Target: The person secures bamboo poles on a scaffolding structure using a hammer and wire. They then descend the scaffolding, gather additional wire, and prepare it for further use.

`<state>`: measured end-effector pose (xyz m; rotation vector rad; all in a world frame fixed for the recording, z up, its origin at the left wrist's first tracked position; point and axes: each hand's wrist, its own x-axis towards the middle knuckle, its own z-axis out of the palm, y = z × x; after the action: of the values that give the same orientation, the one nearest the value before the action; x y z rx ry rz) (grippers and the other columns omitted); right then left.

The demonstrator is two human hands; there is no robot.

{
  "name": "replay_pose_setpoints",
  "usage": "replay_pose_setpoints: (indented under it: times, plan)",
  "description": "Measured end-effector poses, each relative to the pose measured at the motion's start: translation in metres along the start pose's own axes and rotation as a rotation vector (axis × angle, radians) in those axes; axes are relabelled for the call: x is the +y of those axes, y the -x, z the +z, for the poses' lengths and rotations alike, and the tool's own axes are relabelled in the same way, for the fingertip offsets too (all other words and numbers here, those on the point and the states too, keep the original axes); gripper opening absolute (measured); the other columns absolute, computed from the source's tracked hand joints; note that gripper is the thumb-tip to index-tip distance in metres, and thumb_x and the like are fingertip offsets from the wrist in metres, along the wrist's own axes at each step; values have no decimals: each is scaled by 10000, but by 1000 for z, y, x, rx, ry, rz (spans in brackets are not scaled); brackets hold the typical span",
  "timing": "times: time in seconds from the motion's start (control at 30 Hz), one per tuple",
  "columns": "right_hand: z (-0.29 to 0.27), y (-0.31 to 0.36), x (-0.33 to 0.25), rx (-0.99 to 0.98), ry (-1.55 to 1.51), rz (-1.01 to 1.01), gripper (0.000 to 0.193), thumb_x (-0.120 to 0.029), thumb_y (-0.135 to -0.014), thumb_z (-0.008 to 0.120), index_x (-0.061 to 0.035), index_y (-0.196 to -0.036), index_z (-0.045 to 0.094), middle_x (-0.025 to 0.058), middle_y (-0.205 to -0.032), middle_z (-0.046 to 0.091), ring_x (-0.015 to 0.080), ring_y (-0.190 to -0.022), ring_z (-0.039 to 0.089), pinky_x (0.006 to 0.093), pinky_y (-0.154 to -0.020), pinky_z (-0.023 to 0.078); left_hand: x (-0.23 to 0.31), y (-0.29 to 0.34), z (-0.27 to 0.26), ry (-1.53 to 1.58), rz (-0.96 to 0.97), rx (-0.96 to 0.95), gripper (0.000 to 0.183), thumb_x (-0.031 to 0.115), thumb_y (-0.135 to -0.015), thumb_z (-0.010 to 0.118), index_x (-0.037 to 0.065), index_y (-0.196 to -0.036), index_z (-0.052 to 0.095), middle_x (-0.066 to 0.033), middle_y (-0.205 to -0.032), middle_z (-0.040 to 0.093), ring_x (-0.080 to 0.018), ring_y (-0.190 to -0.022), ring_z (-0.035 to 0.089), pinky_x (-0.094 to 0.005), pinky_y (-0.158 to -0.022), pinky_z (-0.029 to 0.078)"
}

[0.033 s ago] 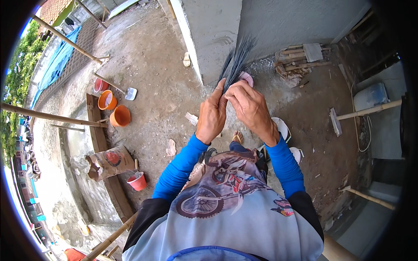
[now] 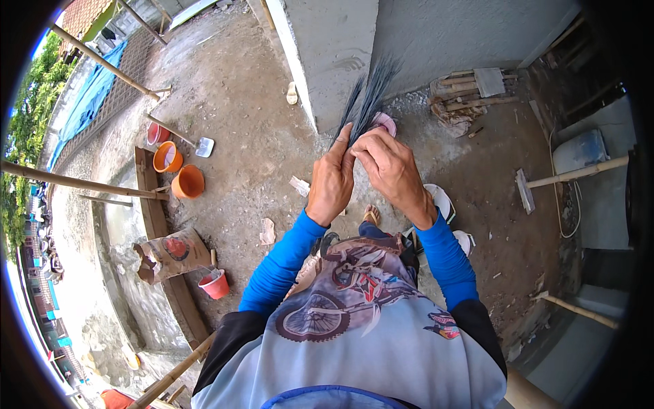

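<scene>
A bundle of thin, dark blue-grey strands (image 2: 373, 95) fans out above my hands, pointing away from me. My left hand (image 2: 332, 178) is closed around its lower end, with the thumb and a fingertip pointing up along it. My right hand (image 2: 394, 167) is curled over the same end from the right, thumb and forefinger pinched together at the strands. The gripped ends are hidden by my fingers. Partly covered by my right hand and the bundle, a pink rounded thing (image 2: 385, 123) shows behind them.
Orange buckets (image 2: 188, 182) and a shovel (image 2: 204, 146) are at left. Nearer me lie a torn paper sack (image 2: 178, 255) and a small red bucket (image 2: 214, 284). A grey pillar (image 2: 334, 61) rises ahead, wood pieces (image 2: 470, 92) beside the wall. White buckets (image 2: 439, 201) stand below my right forearm.
</scene>
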<state>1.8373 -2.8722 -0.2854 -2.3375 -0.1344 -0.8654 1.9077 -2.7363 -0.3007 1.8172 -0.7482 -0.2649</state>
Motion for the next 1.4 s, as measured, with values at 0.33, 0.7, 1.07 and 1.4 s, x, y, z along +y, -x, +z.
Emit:
replay_pose_setpoints:
  times: [0.33,0.7,1.07,1.4]
  plan:
    - [22,9,17,100,-481,377,113,55,-846,729,17,-907,642,72,-849,671,140,-809,687,299,-663,584,-7,-2,3,-81,-45,39,452,101,-1020,522,21,-1463,489,-305,-847,596,-420,-775,669,-421,-713,509]
    - [28,11,24,194,-382,271,105,63,-841,723,16,-904,655,80,-884,655,165,-784,685,286,-659,563,-22,-3,11,-82,32,69,553,135,-1027,517,62,-1549,348,-329,-750,599,-504,-705,625,-527,-611,450]
    - [29,6,15,116,-77,69,110,50,-828,689,5,-919,648,107,-996,650,267,-806,687,356,-678,561,-37,-4,19,-242,52,81,663,85,-977,516,101,-1593,271,-287,-733,645,-465,-636,636,-540,-570,454]
    - [25,-1,30,-9,34,-17,125,69,-839,702,14,-938,651,117,-953,695,259,-844,704,365,-697,566,-59,-5,24,-201,22,82,547,197,-996,547,42,-1502,407,-265,-763,669,-444,-653,651,-523,-585,485]
